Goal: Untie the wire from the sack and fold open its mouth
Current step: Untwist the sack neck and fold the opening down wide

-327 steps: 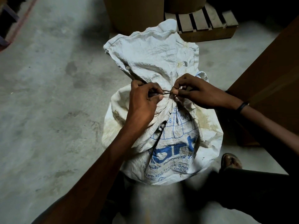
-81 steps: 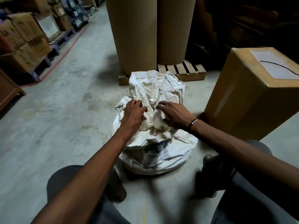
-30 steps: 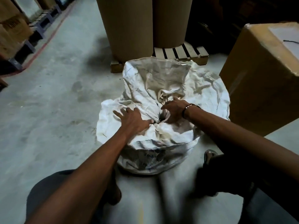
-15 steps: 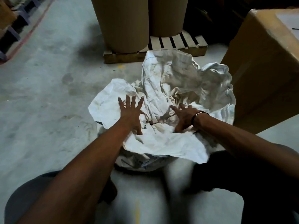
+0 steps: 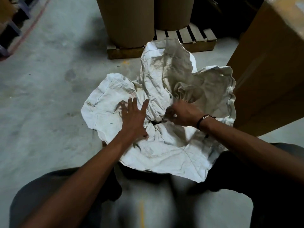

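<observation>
The white woven sack [image 5: 164,150] stands on the concrete floor between my knees. Its mouth is spread wide, with flaps folded outward to the left, near side and right, and one flap standing up at the back. My left hand [image 5: 134,117] lies flat on the left flap with fingers spread, holding nothing. My right hand [image 5: 182,115] is curled at the middle of the mouth, fingers pinching the sack's cloth beside a small dark gap. No wire is visible on the sack.
A large cardboard box [image 5: 271,66] stands close on the right. Behind the sack, two tall brown cardboard rolls [image 5: 130,20] sit on a wooden pallet [image 5: 194,40]. My knees frame the near side. Bare concrete floor [image 5: 41,96] stretches to the left.
The wire tie seen at the start is gone from the neck. In the last second the mouth has been spread wider, and my right hand has gone from flat to pinching the cloth.
</observation>
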Tool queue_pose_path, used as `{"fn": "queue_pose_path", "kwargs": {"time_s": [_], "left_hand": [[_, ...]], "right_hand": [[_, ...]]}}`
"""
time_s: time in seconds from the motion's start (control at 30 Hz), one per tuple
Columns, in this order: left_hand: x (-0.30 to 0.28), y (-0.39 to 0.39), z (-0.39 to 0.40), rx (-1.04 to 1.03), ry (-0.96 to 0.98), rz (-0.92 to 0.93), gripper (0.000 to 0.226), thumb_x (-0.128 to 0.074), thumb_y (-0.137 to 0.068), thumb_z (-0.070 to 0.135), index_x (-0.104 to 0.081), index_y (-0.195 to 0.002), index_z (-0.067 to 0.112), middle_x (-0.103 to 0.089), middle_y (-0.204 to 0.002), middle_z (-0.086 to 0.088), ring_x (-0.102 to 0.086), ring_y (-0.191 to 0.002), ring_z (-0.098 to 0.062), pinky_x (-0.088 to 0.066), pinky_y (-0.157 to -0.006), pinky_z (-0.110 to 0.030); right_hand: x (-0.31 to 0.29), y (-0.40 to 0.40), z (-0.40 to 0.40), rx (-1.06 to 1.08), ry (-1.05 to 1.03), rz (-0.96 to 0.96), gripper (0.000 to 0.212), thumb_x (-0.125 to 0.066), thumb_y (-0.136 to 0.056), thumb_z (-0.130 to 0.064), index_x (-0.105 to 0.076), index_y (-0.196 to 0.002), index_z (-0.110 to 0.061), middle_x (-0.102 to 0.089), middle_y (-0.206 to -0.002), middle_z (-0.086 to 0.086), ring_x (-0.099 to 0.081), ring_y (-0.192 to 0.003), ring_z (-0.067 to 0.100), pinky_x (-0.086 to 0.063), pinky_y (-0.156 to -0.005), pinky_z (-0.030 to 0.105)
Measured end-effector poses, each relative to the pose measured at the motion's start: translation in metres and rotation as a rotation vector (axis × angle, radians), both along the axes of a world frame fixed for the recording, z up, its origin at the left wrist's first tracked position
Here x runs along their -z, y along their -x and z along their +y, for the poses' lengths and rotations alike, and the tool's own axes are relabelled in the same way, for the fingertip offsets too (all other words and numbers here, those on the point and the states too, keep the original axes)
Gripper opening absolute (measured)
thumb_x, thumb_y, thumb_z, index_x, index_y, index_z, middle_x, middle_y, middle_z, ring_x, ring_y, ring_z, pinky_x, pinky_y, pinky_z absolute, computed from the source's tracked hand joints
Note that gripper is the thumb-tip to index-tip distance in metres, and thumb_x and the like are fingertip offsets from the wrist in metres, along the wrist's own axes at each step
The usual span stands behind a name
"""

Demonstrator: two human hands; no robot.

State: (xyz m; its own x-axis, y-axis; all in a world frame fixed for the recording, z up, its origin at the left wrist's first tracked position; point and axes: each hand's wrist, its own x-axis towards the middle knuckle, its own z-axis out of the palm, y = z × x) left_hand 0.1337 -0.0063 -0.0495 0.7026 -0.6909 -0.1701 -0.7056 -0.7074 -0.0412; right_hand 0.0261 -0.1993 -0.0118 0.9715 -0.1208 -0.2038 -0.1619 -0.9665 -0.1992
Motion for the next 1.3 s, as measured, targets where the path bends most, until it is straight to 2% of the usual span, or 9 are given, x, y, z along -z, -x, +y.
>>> {"fn": "queue_pose_path", "kwargs": {"time_s": [0.13,0.3,0.43,0.53,0.7,0.83,0.97,1.1,1.3], "left_hand": [[0.002,0.007,-0.017,0.161,0.208,-0.207,0.094,-0.089,-0.067,0.046,-0.043,-0.146,0.031,-0.042,-0.148,-0.016,-0.039,-0.138,-0.036,-0.028,-0.111,-0.059],[0.035,-0.013,-0.007,0.234,0.128,-0.268,0.064,-0.071,-0.087,0.034,-0.049,-0.147,0.034,-0.037,-0.161,-0.012,-0.040,-0.143,-0.040,-0.023,-0.110,-0.069],[0.042,-0.039,-0.004,0.109,0.077,-0.113,0.108,-0.074,-0.070,0.073,-0.024,-0.161,0.042,-0.004,-0.173,-0.014,-0.002,-0.159,-0.043,0.014,-0.111,-0.074],[0.037,-0.060,-0.007,0.129,0.007,-0.101,0.138,-0.079,-0.050,0.082,-0.012,-0.164,0.040,0.010,-0.172,-0.020,0.013,-0.156,-0.047,0.013,-0.110,-0.079],[0.019,-0.070,-0.021,0.175,-0.035,-0.119,0.145,-0.091,-0.050,0.066,-0.012,-0.165,0.028,0.009,-0.169,-0.027,0.012,-0.156,-0.048,0.012,-0.115,-0.072],[0.001,-0.042,-0.030,0.245,0.154,-0.087,0.076,-0.076,-0.064,0.014,-0.056,-0.138,0.014,-0.041,-0.152,-0.023,-0.039,-0.141,-0.043,-0.029,-0.113,-0.055],[0.001,-0.007,-0.029,0.114,0.139,0.102,0.033,-0.074,-0.075,0.039,-0.070,-0.105,0.026,-0.071,-0.106,-0.002,-0.064,-0.110,-0.030,-0.041,-0.098,-0.044],[0.040,-0.004,-0.007,0.223,-0.182,0.111,0.090,-0.076,-0.066,0.066,-0.049,-0.147,0.039,-0.052,-0.143,0.002,-0.039,-0.141,-0.027,-0.020,-0.113,-0.068],[0.025,-0.038,0.039,0.293,-0.493,0.093,0.072,-0.046,-0.100,0.056,-0.016,-0.163,0.041,-0.009,-0.174,-0.001,-0.015,-0.158,-0.031,-0.005,-0.113,-0.079]], "right_hand": [[0.030,0.002,-0.003,-0.099,-0.101,0.194,0.048,-0.078,-0.086,-0.044,-0.069,-0.125,-0.019,-0.070,-0.123,0.006,-0.065,-0.115,0.028,-0.051,-0.094,0.033],[0.040,0.012,-0.010,-0.186,-0.044,0.246,0.054,-0.074,-0.091,-0.048,-0.065,-0.136,-0.022,-0.066,-0.133,0.002,-0.059,-0.125,0.026,-0.043,-0.098,0.026],[0.036,0.021,-0.017,-0.216,0.068,0.534,0.067,-0.062,-0.088,-0.073,-0.049,-0.148,-0.045,-0.068,-0.135,-0.009,-0.058,-0.129,0.023,-0.040,-0.106,0.029],[0.027,0.023,-0.018,-0.195,-0.009,0.706,0.069,-0.064,-0.086,-0.073,-0.048,-0.148,-0.047,-0.069,-0.133,-0.010,-0.061,-0.124,0.018,-0.039,-0.099,0.021],[0.017,0.013,-0.020,-0.198,-0.147,0.168,0.037,-0.068,-0.098,-0.029,-0.065,-0.133,-0.017,-0.072,-0.123,0.005,-0.068,-0.110,0.027,-0.049,-0.086,0.023],[0.018,-0.007,-0.029,-0.163,-0.005,0.000,0.052,-0.070,-0.094,-0.034,-0.058,-0.143,-0.020,-0.063,-0.140,0.008,-0.056,-0.128,0.033,-0.047,-0.103,0.043],[0.032,-0.023,-0.034,-0.148,0.111,0.153,0.104,-0.081,-0.078,-0.058,-0.029,-0.162,-0.026,-0.036,-0.165,0.001,-0.031,-0.149,0.032,-0.037,-0.115,0.051],[0.040,-0.030,-0.048,-0.061,-0.005,0.303,0.152,-0.091,-0.046,-0.075,-0.008,-0.166,-0.032,-0.007,-0.175,-0.005,-0.006,-0.161,0.027,-0.011,-0.130,0.049],[0.046,-0.026,-0.091,0.101,-0.048,0.507,0.148,-0.100,-0.059,-0.044,0.002,-0.166,-0.032,-0.022,-0.172,0.007,-0.026,-0.157,0.028,-0.024,-0.127,0.036]]}}
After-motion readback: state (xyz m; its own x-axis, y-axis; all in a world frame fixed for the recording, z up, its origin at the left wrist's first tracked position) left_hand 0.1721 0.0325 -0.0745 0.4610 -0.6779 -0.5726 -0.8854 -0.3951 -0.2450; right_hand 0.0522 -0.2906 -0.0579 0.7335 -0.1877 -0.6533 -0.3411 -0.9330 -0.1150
